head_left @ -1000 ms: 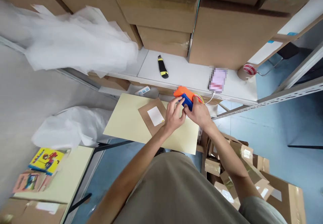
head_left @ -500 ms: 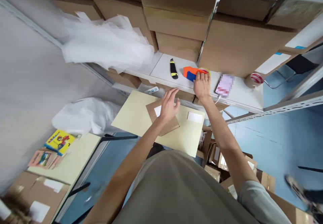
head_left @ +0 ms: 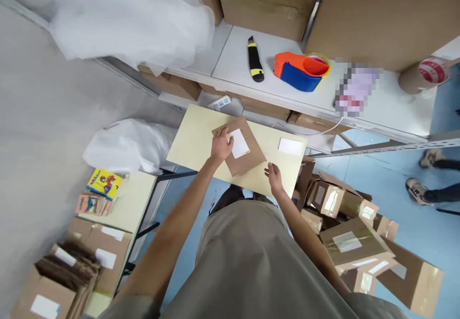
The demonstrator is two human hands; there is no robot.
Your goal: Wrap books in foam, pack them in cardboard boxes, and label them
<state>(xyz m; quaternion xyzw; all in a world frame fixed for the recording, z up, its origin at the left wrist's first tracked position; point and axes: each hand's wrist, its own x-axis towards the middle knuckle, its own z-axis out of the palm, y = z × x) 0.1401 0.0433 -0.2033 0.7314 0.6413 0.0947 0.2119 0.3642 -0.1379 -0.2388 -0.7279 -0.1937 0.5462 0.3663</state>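
A flat cardboard parcel [head_left: 256,147] with a white label [head_left: 239,142] lies at an angle on the pale yellow table [head_left: 194,139]. My left hand [head_left: 222,146] rests on its left side, fingers spread over the cardboard beside the label. Close to the parcel's right corner is my right hand [head_left: 274,177], loosely curled with its fingers apart and nothing visible in it. An orange and blue tape dispenser [head_left: 301,74] sits untouched on the shelf behind. Left of it lies a black and yellow box cutter [head_left: 255,60].
Along the white shelf [head_left: 230,65] are a phone [head_left: 355,89] on a cable and a tape roll [head_left: 424,75]. A white slip [head_left: 290,146] lies on the table. Cardboard boxes [head_left: 355,242] pile up at right; books [head_left: 104,183] occupy a side table. Another person's shoes [head_left: 417,190] show far right.
My right hand has left the tape dispenser on the shelf and come down beside the parcel. My left hand has moved onto the parcel's left side. The view has tilted downward.
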